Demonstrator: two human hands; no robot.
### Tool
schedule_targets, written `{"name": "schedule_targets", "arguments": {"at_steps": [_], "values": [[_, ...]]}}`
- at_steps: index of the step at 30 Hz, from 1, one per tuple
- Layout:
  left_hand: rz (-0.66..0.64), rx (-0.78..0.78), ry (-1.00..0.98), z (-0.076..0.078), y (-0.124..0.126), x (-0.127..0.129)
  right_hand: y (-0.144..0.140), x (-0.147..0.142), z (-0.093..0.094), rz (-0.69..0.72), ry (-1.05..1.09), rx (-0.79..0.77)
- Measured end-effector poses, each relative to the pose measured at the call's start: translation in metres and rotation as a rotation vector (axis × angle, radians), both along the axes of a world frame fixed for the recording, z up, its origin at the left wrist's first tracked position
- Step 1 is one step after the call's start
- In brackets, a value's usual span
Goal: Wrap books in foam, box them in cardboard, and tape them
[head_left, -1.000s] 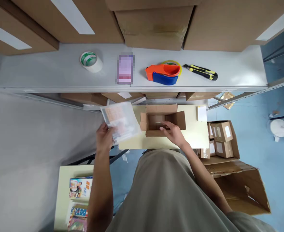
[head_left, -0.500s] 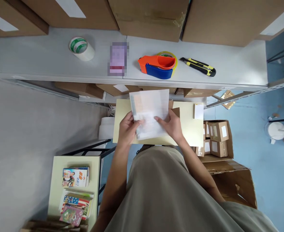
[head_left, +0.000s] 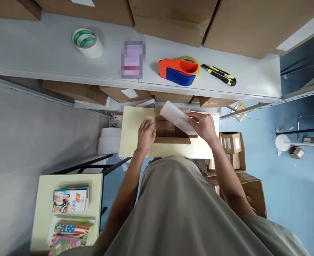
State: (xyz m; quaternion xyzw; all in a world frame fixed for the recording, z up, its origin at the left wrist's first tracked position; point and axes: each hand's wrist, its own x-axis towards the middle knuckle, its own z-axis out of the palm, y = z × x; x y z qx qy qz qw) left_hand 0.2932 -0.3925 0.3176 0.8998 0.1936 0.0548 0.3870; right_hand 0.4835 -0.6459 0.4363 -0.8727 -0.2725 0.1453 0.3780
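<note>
— Cardboard box (head_left: 170, 133) first: where does it sit?

— On the pale yellow bench (head_left: 130, 131), flaps open, just in front of the person's body. It lies under the edge of the grey shelf (head_left: 39, 53).

— And the hands?

— The left hand (head_left: 145, 135) rests on the box's left flap, fingers flat against the cardboard; it presses rather than grips. The right hand (head_left: 205, 126) is pinched closed on a clear plastic packet (head_left: 177, 117), holding it by its right end.

— How does the packet lie?

— Tilted, its long side slanting down over the box's open top, the lower edge at or just inside the opening. I cannot tell whether it touches the bottom of the box.

— What is on the shelf above?

— A roll of white tape with a green core (head_left: 87, 42) at the left, a blurred purple object (head_left: 132, 58) near the middle, then an orange and blue tape dispenser (head_left: 178, 69), and just beside it a yellow and black utility knife (head_left: 219, 74). Large brown cartons stand behind them.

— Anything lower down?

— At the lower left, a second pale bench (head_left: 93, 185) carries colourful booklets (head_left: 70, 200). To the right, on the blue floor, a large open carton (head_left: 255, 192) holds small sealed boxes (head_left: 233, 142) with white labels.
</note>
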Motion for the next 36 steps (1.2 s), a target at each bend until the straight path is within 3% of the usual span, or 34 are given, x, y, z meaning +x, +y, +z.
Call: {"name": "schedule_targets", "arguments": {"at_steps": [4, 9, 18, 21, 26, 29, 31, 33, 36], "values": [[-0.019, 0.051, 0.011, -0.018, 0.003, -0.009, 0.021, 0.006, -0.018, 0.178, -0.033, -0.252], [0.041, 0.03, 0.02, -0.027, -0.003, -0.012, 0.052, -0.003, -0.057, 0.339, 0.004, -0.466], [0.073, 0.004, -0.029, -0.03, -0.003, -0.013, 0.063, -0.016, -0.123, 0.34, 0.142, -0.55], [0.083, 0.001, -0.052, -0.024, -0.003, -0.016, 0.053, -0.024, -0.125, 0.251, 0.115, -0.467], [0.211, -0.023, -0.049, -0.02, 0.003, -0.023, 0.0, -0.037, -0.098, 0.081, -0.013, -0.317], [0.307, -0.104, -0.008, -0.023, 0.006, -0.023, -0.043, -0.042, -0.088, -0.196, -0.094, -0.231], [0.282, -0.178, 0.006, -0.025, 0.005, -0.022, -0.064, -0.047, -0.091, -0.336, -0.04, -0.145], [0.193, -0.214, -0.005, -0.023, 0.001, -0.021, -0.074, -0.053, -0.098, -0.305, 0.095, -0.065], [0.021, -0.223, -0.023, -0.018, -0.01, -0.021, -0.072, -0.063, -0.111, -0.069, 0.227, 0.006]]}}
